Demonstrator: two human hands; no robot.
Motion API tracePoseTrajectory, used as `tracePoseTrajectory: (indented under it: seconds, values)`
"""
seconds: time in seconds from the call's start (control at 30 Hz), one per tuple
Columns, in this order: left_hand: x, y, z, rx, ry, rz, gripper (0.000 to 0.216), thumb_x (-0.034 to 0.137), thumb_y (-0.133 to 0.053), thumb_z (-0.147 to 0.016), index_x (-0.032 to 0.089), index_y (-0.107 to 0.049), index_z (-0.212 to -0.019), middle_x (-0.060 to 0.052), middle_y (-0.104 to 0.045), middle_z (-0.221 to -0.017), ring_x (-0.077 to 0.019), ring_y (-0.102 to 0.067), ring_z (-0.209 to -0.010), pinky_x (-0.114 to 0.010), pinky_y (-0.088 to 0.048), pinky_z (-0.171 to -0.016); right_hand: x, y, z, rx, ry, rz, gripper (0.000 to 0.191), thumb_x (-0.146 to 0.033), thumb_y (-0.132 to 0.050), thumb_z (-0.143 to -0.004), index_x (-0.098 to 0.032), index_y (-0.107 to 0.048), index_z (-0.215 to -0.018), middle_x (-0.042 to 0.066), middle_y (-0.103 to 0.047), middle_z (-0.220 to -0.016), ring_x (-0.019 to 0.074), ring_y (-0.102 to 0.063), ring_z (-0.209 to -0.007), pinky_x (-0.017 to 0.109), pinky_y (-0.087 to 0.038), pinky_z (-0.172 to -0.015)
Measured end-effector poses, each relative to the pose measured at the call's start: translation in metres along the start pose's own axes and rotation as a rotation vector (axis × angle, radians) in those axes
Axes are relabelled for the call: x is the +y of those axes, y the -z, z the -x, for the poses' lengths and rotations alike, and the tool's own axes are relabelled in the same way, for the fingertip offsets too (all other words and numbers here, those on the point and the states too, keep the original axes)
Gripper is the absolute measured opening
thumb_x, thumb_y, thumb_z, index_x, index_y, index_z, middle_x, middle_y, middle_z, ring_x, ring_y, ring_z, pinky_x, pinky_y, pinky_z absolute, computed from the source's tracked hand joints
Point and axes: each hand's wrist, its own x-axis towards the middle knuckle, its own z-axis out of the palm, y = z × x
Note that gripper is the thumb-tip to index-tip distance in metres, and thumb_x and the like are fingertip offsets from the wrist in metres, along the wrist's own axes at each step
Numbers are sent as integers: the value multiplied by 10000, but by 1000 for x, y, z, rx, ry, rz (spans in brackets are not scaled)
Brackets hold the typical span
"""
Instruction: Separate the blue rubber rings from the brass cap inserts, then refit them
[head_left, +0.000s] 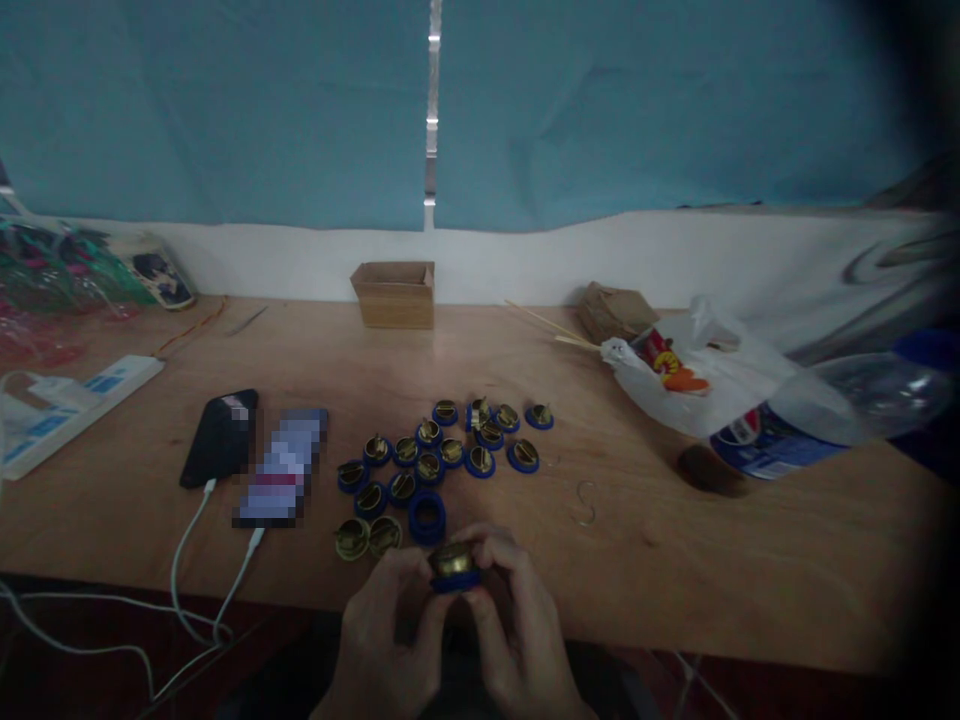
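Both of my hands meet at the near edge of the wooden table [675,560]. My left hand [386,635] and my right hand [514,630] pinch one small part together: a brass-coloured piece seated in a blue ring [454,568]. Just beyond my fingers lie an empty blue ring [427,517] and two loose brass pieces [367,537]. Farther back, several blue rings with brass inserts [442,450] are spread over the table.
Two phones [255,455] lie at the left with white charging cables [199,590] hanging over the edge. A small cardboard box [394,293] stands at the back. At the right are a plastic bag [697,375] and a lying plastic bottle [825,415]. A small metal hook [585,503] rests nearby.
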Motion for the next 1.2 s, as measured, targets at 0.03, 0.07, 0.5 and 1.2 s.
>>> tracePoseTrajectory:
  seconds: [0.03,0.07,0.5,1.2]
  values:
    - [0,-1,0,-11,10,14,218,92,-554,-823,239,-490,-971,6,-677,-769,-151,-718,-637,-212,-590,-586,0,0,1,2,-1,3,183,-123,-402,-943,-254,-461,-1056,73,-583,-1062,193,-621,-965,313,-546,-799]
    - [0,-2,1,-24,22,32,215,91,-548,-825,238,-484,-968,4,-673,-770,-152,-715,-639,-218,-589,-586,0,0,1,8,-4,10,181,-119,-405,-940,-254,-466,-1044,71,-579,-1057,192,-619,-960,309,-544,-796]
    - [1,-3,-5,30,38,90,247,60,-581,-799,233,-503,-957,-31,-699,-921,-175,-723,-824,-261,-592,-710,-13,-7,6,135,-183,-183,163,-220,-553,-924,-265,-483,-1065,62,-558,-1056,181,-629,-944,282,-541,-813]
    - [5,-8,-2,-69,174,279,193,69,-638,-794,224,-527,-819,10,-692,-802,-154,-701,-727,-247,-563,-662,-14,-4,-2,215,-190,-348,185,-228,-575,-936,-285,-514,-1102,43,-601,-1069,183,-644,-1084,298,-529,-943]
